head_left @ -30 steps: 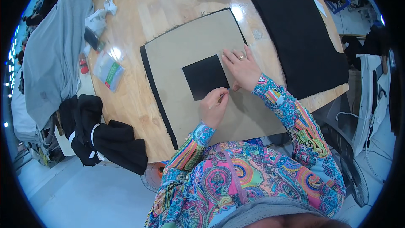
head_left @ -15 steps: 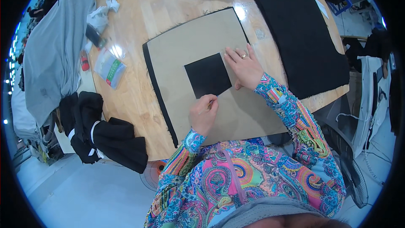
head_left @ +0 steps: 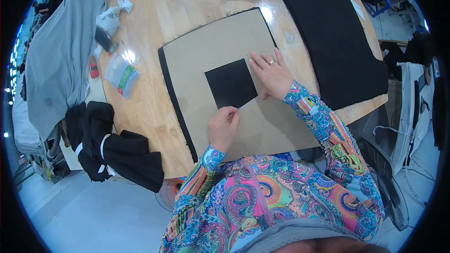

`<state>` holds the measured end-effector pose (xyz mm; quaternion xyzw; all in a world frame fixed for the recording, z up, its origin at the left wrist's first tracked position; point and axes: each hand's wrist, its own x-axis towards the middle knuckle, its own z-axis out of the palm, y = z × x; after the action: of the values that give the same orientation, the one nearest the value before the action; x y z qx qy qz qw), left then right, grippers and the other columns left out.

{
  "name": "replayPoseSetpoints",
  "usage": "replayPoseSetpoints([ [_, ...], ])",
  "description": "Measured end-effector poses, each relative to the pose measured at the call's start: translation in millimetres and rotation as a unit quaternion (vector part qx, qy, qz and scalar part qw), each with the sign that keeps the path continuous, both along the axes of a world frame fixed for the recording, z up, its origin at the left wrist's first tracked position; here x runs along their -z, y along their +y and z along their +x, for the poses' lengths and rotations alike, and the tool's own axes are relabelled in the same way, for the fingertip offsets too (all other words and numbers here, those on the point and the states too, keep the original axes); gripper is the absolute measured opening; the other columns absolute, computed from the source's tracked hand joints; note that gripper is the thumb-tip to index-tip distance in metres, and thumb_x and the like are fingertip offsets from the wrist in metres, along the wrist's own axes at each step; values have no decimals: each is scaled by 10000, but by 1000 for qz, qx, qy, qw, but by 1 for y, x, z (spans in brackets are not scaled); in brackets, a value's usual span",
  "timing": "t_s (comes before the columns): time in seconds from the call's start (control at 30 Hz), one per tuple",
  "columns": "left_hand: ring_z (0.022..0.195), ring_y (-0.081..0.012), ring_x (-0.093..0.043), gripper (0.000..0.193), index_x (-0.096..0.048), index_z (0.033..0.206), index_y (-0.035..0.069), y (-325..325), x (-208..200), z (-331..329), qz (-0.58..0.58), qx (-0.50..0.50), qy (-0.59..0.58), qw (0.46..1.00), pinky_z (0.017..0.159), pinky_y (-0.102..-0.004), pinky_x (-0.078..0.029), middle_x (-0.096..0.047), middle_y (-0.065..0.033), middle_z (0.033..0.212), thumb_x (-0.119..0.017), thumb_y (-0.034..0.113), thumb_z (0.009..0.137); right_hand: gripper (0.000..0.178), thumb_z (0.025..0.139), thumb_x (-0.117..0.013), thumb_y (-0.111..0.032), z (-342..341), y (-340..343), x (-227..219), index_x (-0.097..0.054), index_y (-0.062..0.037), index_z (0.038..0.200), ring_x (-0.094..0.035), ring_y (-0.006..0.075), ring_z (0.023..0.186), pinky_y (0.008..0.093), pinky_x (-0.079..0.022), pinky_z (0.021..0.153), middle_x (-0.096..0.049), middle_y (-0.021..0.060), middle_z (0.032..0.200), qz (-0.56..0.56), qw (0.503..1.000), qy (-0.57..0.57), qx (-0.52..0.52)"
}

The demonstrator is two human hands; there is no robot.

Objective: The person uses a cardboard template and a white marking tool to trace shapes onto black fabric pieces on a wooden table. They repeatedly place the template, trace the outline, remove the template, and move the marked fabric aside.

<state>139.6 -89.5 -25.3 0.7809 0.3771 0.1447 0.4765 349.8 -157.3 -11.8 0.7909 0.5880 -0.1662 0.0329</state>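
While a packet (head_left: 115, 71) shows a green label (head_left: 125, 78), the left hand (head_left: 223, 126) pinches a tool (head_left: 238, 108), right hand (head_left: 273, 76) splayed.

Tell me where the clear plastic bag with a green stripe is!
In the head view, the bag lies at left on the pale wooden table, right of a small red object.

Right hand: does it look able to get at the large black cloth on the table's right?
Probably yes: the right hand rests on the beige panel near its right edge, and a strip of wooden table separates that panel from the large black cloth. Nothing appears to block it.
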Motion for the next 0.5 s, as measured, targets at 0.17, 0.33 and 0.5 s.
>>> replayPoseSetpoints([
  [0.17, 693, -125, -632, 61, -639, 864, 7, 17, 0, 39, 9, -43, -80, 996, 658, -252, -510, -656, -81, 774, -639, 45, 816, 1035, 472, -876, -274, 2, 0, 3, -385, -19, 1347, -366, 296, 1291, 551, -167, 1108, -341, 113, 1413, 7, 1000, 2, -6],
  [0.33, 672, -149, -642, 78, -638, 865, 14, 46, 22, 98, -6, -83, -104, 991, 617, -270, -500, -659, -94, 771, -648, 72, 813, 1044, 451, -863, -292, -1, 3, -2, -392, -37, 1346, -360, 267, 1287, 530, -170, 1115, -343, 91, 1416, -2, 1000, -14, -9],
  [0.5, 650, -159, -640, 85, -640, 860, 17, 43, 27, 108, 16, -80, -87, 993, 603, -277, -496, -660, -94, 753, -642, 92, 820, 1013, 452, -860, -285, -1, -1, 1, -420, -39, 1331, -369, 256, 1274, 530, -179, 1112, -359, 85, 1406, 13, 1000, -26, -6],
])
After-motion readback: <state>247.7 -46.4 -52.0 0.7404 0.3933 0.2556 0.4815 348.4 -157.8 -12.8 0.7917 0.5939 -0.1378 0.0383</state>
